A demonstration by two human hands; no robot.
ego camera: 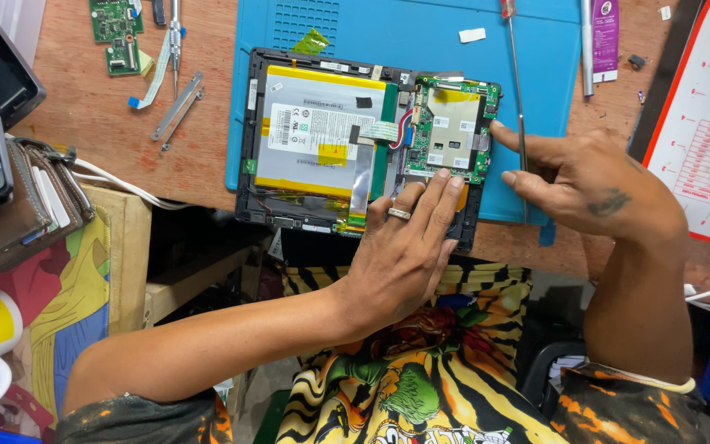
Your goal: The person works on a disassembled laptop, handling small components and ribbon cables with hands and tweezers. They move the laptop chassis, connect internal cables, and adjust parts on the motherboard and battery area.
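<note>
In the head view, an opened tablet [363,140] lies back-up across the near edge of a blue work mat [421,33] on a reddish-brown worktop [108,123], its near corner overhanging the worktop edge above the person's lap; inside its black frame sit a large silver battery [314,131] edged with yellow tape on the left and a green circuit board [451,131] with a metal shield on the right, joined by flat ribbon cables.

The left hand [404,247] rests flat on the near edge of the tablet, fingers spread and extended, a ring on one finger, the fingertips pressing on the frame just below the circuit board; it grips nothing.

The right hand [577,185] comes in from the right side, index finger stretched to touch the right edge of the circuit board, the other fingers loosely curled; a long thin screwdriver [515,74] with a red handle lies across the mat and its shaft passes just by this hand's fingers, though whether the hand actually pinches it cannot be told from here.

At the far left of the worktop lie a small green board [115,29] with a white ribbon cable, tweezers [174,37] and two metal strips [178,103]; a brown wallet [22,214] sits at the left edge; a white tube [587,41] lies by the mat's right side, and a red-bordered white sheet [708,131] fills the right corner.
</note>
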